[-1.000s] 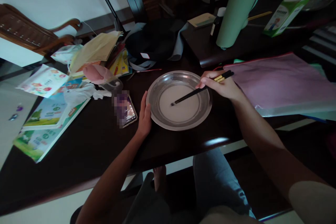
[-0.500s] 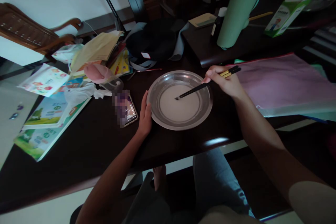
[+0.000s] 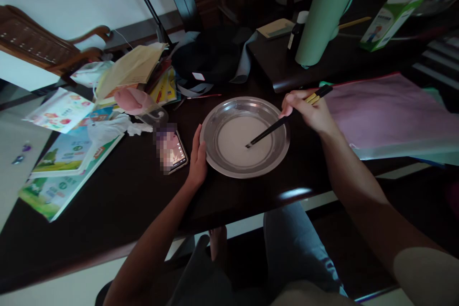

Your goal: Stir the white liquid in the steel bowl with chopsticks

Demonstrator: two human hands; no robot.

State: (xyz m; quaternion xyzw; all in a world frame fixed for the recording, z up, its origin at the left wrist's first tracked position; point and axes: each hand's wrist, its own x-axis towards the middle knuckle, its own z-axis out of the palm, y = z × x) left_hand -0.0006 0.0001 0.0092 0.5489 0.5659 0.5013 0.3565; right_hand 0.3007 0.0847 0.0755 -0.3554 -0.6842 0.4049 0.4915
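A wide, shallow metal bowl (image 3: 245, 172) stands on the dark table with cloudy whitish liquid (image 3: 236, 141) in it. My left hand (image 3: 198, 160) holds the bowl's left side, fingers stretched along the outer wall and thumb by the rim. In my right hand (image 3: 310, 110), above the bowl's right rim, is a pair of black chopsticks (image 3: 270, 129) with gold bands near the top. They slant down to the left, held close together, and their tips dip into the liquid near the middle.
A lit phone (image 3: 175, 153) lies left of the bowl. Further left are booklets (image 3: 60, 191), tissue (image 3: 107, 126) and papers. Behind sits a black bag (image 3: 215, 57). To the right are a pink folder (image 3: 390, 114), a green roll (image 3: 328, 19) and a dark bottle (image 3: 297, 33).
The chopstick tips have shifted slightly right and toward me within the liquid, and their upper ends rose a little. My left hand and the bowl have stayed in place.
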